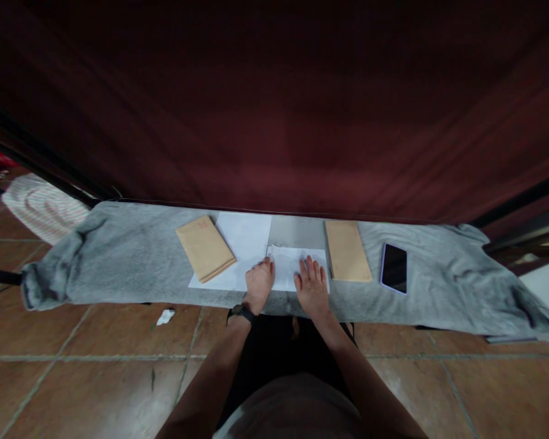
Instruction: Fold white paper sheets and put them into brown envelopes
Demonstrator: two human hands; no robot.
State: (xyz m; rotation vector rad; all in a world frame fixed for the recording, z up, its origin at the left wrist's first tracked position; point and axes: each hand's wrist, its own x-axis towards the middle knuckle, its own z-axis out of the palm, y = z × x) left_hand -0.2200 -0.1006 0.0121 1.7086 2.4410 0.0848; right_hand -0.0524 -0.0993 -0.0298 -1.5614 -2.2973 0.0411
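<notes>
A folded sheet of white paper point(286, 268) lies in front of me on the grey cloth. My left hand point(260, 281), with a dark watch on its wrist, is closed at the paper's left edge, its fingertips partly hidden. Flat on the right part of this paper rests my right hand point(313, 288), fingers stretched out and a little apart. Left of my hands, more white paper point(247, 235) is spread out, partly under a stack of brown envelopes point(205, 247). Another brown envelope point(348, 250) lies just right of my right hand.
A phone point(394, 268) with a dark screen and a purple edge lies farther right. Grey cloth point(132, 256) covers the long narrow surface. Behind it rises a dark red hanging sheet point(274, 122). A scrap of white paper point(165, 316) is on the tiled floor point(119, 335).
</notes>
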